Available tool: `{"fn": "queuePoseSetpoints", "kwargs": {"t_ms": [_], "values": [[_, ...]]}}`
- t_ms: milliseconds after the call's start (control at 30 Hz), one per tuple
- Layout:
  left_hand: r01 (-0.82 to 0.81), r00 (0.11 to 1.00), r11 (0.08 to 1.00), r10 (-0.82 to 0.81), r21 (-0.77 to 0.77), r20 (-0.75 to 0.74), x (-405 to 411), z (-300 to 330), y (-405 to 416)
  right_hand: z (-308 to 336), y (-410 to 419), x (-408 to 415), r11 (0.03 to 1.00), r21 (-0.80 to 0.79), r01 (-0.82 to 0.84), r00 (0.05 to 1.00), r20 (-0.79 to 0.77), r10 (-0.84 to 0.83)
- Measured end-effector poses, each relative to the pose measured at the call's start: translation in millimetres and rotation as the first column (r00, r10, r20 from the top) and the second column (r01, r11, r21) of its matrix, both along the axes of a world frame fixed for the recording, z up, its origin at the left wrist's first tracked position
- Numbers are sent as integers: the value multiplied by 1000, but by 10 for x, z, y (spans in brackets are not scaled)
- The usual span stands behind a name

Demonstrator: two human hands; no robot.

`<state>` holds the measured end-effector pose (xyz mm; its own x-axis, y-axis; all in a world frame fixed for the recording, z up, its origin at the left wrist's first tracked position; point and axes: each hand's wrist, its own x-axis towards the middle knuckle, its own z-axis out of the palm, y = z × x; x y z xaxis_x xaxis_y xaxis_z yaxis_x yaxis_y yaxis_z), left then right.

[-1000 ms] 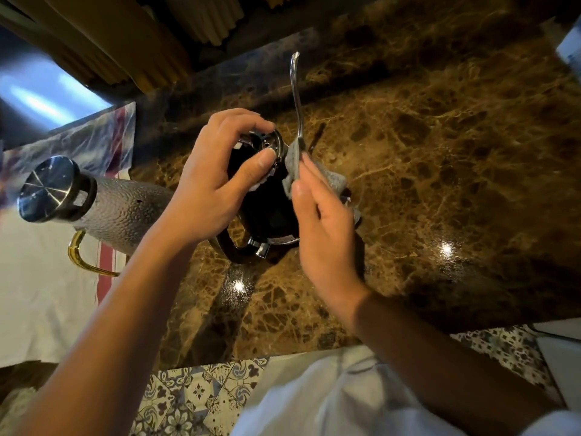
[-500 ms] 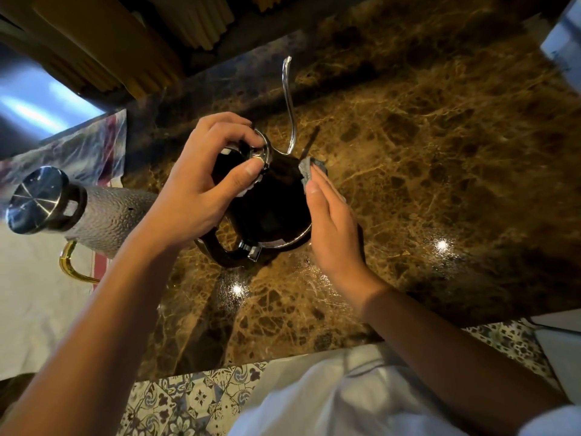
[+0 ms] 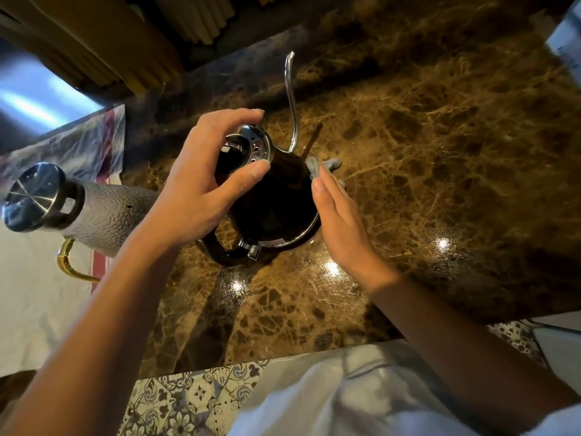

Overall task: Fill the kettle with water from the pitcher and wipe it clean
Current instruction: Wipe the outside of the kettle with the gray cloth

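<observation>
A black gooseneck kettle (image 3: 270,206) with a thin silver spout and a chrome lid stands on the brown marble counter (image 3: 424,158). My left hand (image 3: 201,184) grips the lid from above, fingers and thumb curled round its rim. My right hand (image 3: 338,215) lies flat against the kettle's right side, pressing a small grey cloth (image 3: 323,166) to the body; most of the cloth is hidden under the fingers. The hammered silver pitcher (image 3: 94,212) with a steel lid and gold handle stands to the left.
The pitcher stands on a white cloth with a red stripe (image 3: 34,303) at the left. Yellow curtain folds (image 3: 132,42) hang beyond the counter's far edge. The near counter edge runs above patterned floor tiles (image 3: 188,401). A white object (image 3: 566,36) sits at the top right corner.
My right hand with the cloth has slid down from the base of the spout onto the kettle's right side. My left hand has stayed on the lid, and the kettle has turned slightly.
</observation>
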<state>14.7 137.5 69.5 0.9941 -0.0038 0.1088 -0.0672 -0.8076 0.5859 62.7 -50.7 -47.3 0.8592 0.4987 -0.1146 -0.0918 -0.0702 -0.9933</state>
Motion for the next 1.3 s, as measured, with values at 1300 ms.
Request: {"fn": "queuePoseSetpoints", "kwargs": {"t_ms": [1300], "values": [[84,996,996,-84,-10,-14,34,31,105,100,208,678,993,-56,-101,973,-215,86]]}}
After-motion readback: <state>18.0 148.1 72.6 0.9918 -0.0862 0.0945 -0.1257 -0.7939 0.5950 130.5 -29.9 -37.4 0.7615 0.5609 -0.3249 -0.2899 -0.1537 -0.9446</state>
